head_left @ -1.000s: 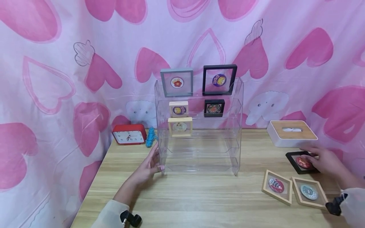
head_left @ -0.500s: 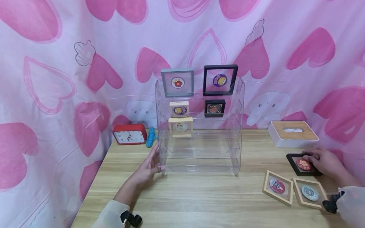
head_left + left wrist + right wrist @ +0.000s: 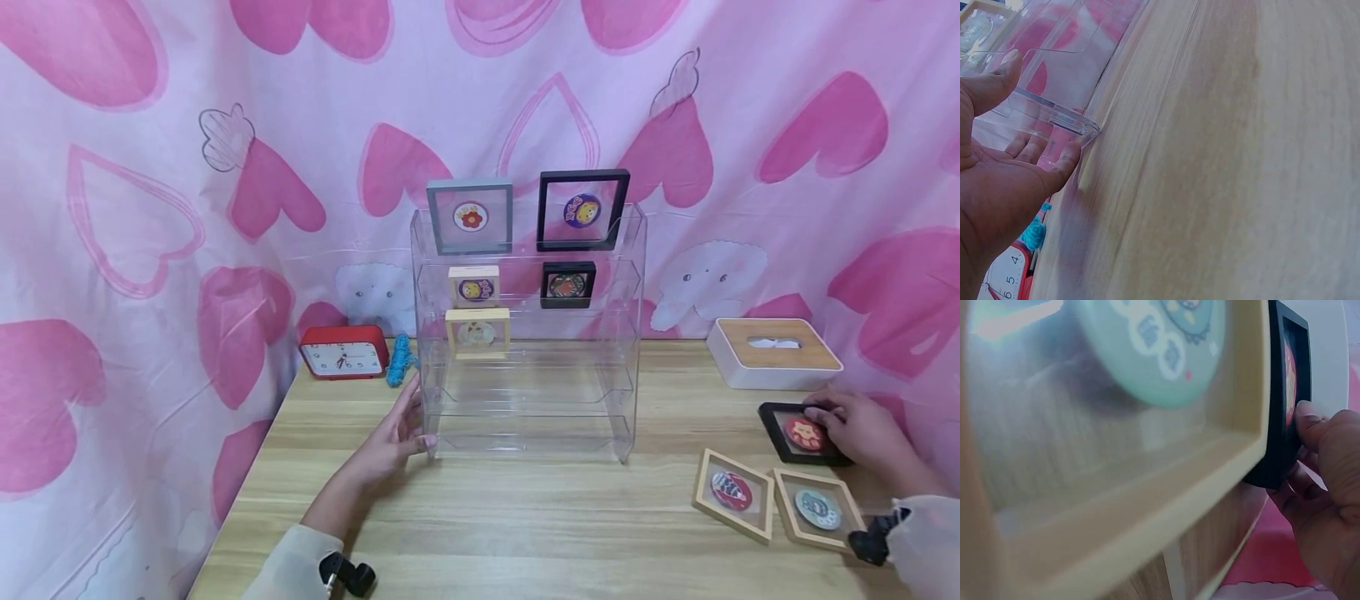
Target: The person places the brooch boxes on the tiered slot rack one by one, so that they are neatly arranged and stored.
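Observation:
My left hand [image 3: 386,442] holds the left side panel of a clear acrylic display rack [image 3: 525,446], near its foot. In the left wrist view the rack's edge [image 3: 1063,119] lies between thumb and fingers. On the right, my right hand [image 3: 862,429] grips a black display frame [image 3: 776,429] with a red round badge inside. The right wrist view shows the thumb on the frame's top and fingers at its underside. In front lie two wooden display frames, one with a red badge [image 3: 731,490], the other with a green badge [image 3: 817,508].
The rack bears a grey frame [image 3: 470,250], a large black frame [image 3: 583,245], a small black frame [image 3: 567,303] and two pale wooden ones. A red clock [image 3: 345,352] and blue cord [image 3: 400,362] sit left. A tissue box [image 3: 776,379] stands back right against the pink curtain.
My right hand has settled its hold on the black frame's right side, the frame shifting slightly to the right. The left hand stays on the rack. The whole head view has drifted a little.

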### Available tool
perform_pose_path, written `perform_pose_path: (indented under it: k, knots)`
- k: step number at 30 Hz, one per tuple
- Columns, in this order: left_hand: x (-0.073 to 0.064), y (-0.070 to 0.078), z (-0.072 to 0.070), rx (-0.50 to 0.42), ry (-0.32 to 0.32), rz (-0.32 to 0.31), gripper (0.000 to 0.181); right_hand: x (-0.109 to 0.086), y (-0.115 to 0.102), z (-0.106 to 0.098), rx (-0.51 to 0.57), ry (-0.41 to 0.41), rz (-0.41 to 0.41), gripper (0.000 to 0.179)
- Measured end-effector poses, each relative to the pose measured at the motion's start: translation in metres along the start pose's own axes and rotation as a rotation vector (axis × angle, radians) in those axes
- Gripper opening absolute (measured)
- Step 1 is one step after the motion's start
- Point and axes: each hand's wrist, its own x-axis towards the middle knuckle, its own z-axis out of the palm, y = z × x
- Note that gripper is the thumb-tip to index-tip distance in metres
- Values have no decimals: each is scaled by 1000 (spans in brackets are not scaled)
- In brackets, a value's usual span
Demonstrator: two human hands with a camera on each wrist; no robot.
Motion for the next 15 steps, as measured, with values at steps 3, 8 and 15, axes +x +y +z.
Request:
perform_pose_path:
  k: [3,8,15]
  knots:
    - [0,0,0,3,1,2,108,-3,-2,-5,9,-9,47,14]
    - [1,-1,0,4,-6,10,109,-7,-10,-10,45,25,68,16]
    - [0,-1,-1,3,-9,20,109,-10,-27,-22,73,79,56,26]
